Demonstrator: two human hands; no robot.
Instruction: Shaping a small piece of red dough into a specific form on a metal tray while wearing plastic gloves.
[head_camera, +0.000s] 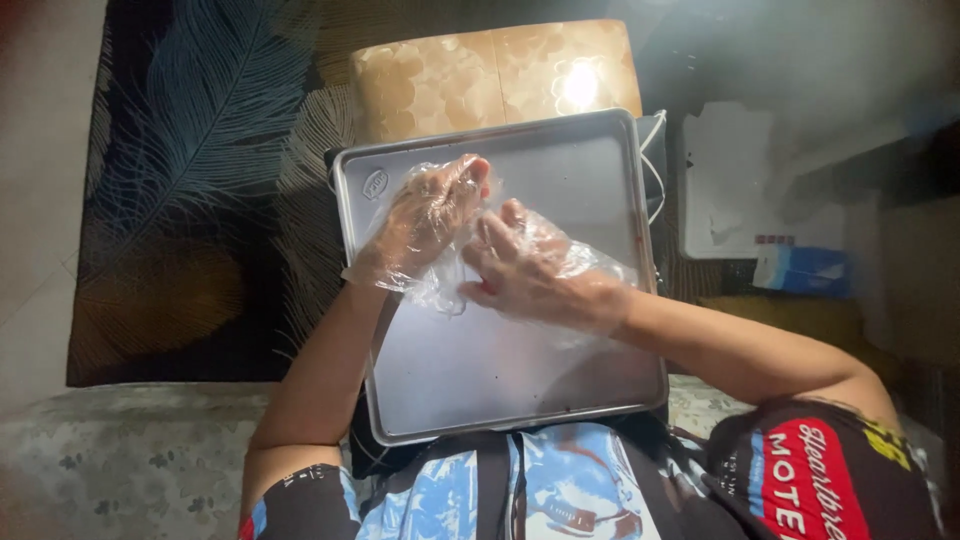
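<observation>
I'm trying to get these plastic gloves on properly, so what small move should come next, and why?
Probably tug the left glove down toward the wrist with the right hand. The left hand sits in its glove over the metal tray, but loose plastic bunches below its wrist, and the right hand's fingers are already at that glove.

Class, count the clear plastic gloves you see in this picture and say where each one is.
2. One glove covers the left hand, the other the right hand; both are above the metal tray. No others show.
</observation>
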